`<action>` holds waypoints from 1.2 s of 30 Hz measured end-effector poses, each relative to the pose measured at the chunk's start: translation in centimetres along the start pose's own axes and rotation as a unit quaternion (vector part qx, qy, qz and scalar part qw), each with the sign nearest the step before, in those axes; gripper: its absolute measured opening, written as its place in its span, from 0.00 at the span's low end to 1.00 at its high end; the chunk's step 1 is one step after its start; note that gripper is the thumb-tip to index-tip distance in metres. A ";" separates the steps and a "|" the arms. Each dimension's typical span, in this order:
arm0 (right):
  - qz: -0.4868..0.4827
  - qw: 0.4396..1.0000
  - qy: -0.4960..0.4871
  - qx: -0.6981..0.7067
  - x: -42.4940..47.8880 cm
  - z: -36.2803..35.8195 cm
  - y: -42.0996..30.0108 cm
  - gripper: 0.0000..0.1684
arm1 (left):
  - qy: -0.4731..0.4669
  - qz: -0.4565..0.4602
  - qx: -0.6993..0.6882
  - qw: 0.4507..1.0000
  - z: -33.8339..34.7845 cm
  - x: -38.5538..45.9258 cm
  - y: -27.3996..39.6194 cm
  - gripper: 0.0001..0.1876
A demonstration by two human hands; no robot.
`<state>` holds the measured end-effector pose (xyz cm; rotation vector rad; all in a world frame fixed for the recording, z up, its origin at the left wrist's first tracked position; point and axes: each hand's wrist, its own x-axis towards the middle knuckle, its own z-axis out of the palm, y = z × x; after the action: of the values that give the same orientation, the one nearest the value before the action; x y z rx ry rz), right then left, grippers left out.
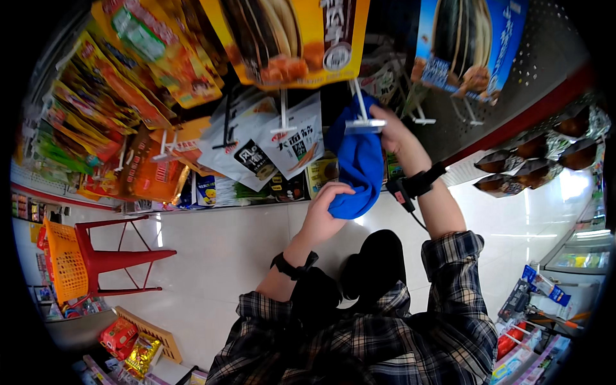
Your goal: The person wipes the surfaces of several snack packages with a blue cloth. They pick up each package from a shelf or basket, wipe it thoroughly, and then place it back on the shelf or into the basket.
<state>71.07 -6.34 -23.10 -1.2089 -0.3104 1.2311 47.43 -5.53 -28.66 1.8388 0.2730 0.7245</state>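
Observation:
A blue cloth point(360, 171) hangs bunched between my two hands in front of a snack rack. My left hand point(327, 209) grips its lower end, thumb and fingers closed on the fabric. Higher up and deeper in the rack, my right hand point(388, 129) is at the cloth's upper part; its fingertips are hidden behind the cloth and a hook. A white display hook point(365, 126) with a clear label holder passes in front of the cloth. Left of it hang grey-white snack pouches point(294, 139). Above is a large yellow bag point(293, 43) with sunflower seeds pictured.
A blue seed bag point(469, 48) hangs at upper right, near bare hooks point(423, 120). Several yellow and red snack packets point(110, 86) crowd the left. A red metal stool point(120, 257) and an orange basket point(67, 260) stand at left. Brown-and-silver packets point(534, 154) hang at right.

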 end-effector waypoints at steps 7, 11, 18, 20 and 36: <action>-0.085 0.996 0.004 0.028 -1.1 2.5 0.7 0.11 | -0.014 0.097 0.040 0.994 0.3 0.1 -4.9 0.24; -0.123 0.983 -0.121 0.064 -0.3 0.7 1.5 0.16 | -0.016 0.131 0.048 0.990 0.2 -0.4 -5.9 0.24; -0.152 0.988 -0.029 -0.026 -0.8 1.0 0.7 0.17 | -0.032 0.164 0.060 0.984 -0.1 -0.4 -5.2 0.24; -0.145 0.983 0.015 -0.110 -1.0 1.6 -0.2 0.16 | -0.029 0.164 0.074 0.983 -0.1 -0.2 -4.7 0.24; -0.290 0.831 0.170 -0.444 7.1 2.4 -5.3 0.32 | 0.067 0.142 0.204 0.966 -1.1 2.2 -3.0 0.23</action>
<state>74.86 1.65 -20.58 -1.8990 -0.9711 0.2747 48.96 -2.41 -30.37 2.2516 0.2619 1.0548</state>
